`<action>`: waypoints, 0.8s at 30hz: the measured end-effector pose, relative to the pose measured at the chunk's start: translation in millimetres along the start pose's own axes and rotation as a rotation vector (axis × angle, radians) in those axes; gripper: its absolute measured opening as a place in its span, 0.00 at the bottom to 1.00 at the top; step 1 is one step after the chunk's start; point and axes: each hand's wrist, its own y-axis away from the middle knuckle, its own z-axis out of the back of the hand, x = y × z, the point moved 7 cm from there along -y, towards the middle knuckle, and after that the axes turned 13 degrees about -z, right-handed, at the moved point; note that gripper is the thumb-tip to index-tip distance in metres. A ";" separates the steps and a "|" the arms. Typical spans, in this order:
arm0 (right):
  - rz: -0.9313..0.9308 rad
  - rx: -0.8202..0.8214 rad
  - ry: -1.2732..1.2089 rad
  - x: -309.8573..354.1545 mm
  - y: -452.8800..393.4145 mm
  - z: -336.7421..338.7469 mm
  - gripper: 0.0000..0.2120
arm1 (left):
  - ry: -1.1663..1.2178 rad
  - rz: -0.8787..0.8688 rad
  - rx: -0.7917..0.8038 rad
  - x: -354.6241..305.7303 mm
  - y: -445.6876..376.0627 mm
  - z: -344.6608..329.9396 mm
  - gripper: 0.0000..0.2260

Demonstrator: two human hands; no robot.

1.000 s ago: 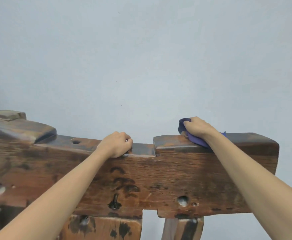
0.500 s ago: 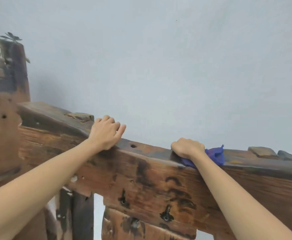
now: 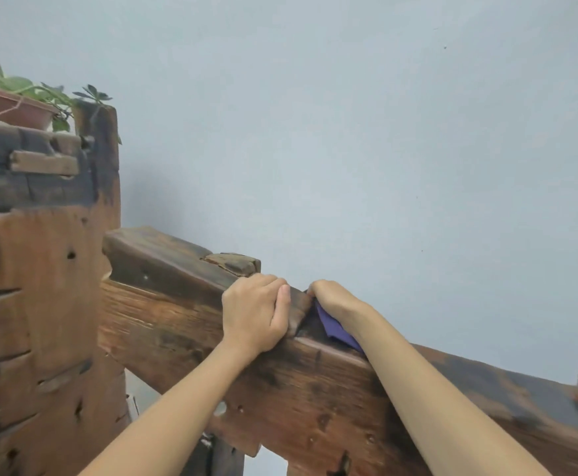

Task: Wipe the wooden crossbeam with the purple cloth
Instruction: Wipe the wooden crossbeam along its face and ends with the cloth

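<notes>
Fingers of right hand clutch purple cloth on wooden crossbeam; left hand grips beam.

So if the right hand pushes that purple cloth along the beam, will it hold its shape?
Probably not: the purple cloth looks soft, bunched and creased under the right hand. It likely drags and folds on the rough, notched crossbeam, possibly snagging at edges.

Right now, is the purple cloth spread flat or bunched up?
Bunched up. The purple cloth shows only as a folded wad under the right hand on the dark wooden crossbeam.
</notes>
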 end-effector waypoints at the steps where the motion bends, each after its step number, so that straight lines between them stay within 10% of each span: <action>1: -0.012 0.051 -0.145 4.7 -2.1 -7.5 0.11 | 0.004 -0.008 -0.004 -1.9 0.2 -1.5 0.20; 5: 0.045 0.035 -0.283 19.1 -4.7 -14.5 0.15 | 0.022 -0.034 -0.024 -0.1 -0.5 2.6 0.18; 14: 0.353 -0.246 0.527 -16.2 108.8 -0.4 0.25 | 0.064 0.026 0.037 -1.7 1.5 9.6 0.18; 24: 0.449 -1.001 0.763 -187.7 187.6 15.4 0.32 | 0.148 -0.011 0.077 -3.0 10.6 3.1 0.16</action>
